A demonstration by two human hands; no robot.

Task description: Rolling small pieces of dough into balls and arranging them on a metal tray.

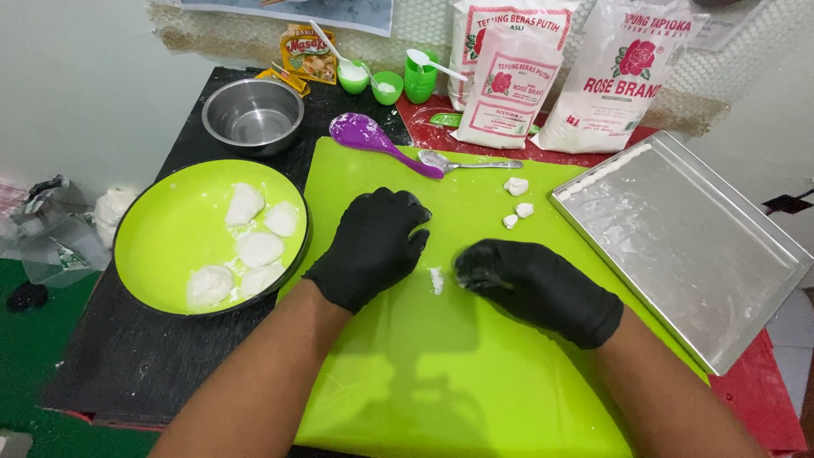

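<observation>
Two hands in black gloves rest on a bright green cutting mat (pixel 475 373), seen from above by the person wearing the camera. The left hand (pixel 373 246) lies palm down with its fingers curled under, and whether it holds anything beneath cannot be told. The right hand (pixel 526 284) also lies palm down, knuckles toward the left hand, fingers bent against the mat, with nothing visibly gripped. Between the two hands, on the mat, sits a small white bit of dough (pixel 436 280), just beside the right hand's fingertips and not clearly touched by either hand.

Farther away on the mat, three little white dough pieces (pixel 517 202) lie close together. Beyond them are a metal spoon (pixel 462 163) and a purple rice paddle (pixel 373 137), its handle overlapping the mat's far edge.

To the left, a round green plate (pixel 165 233) holds five larger white dough lumps (pixel 254 246) grouped on its right half. A steel bowl (pixel 253 114) stands behind the plate.

To the right, a flat metal tray (pixel 695 254) lies at a slant, with a row of small white pieces along its far left rim. At the far side stand three white bags of flour (pixel 560 76), small green cups (pixel 386 85) with white spoons, and a yellow packet (pixel 307 53).
</observation>
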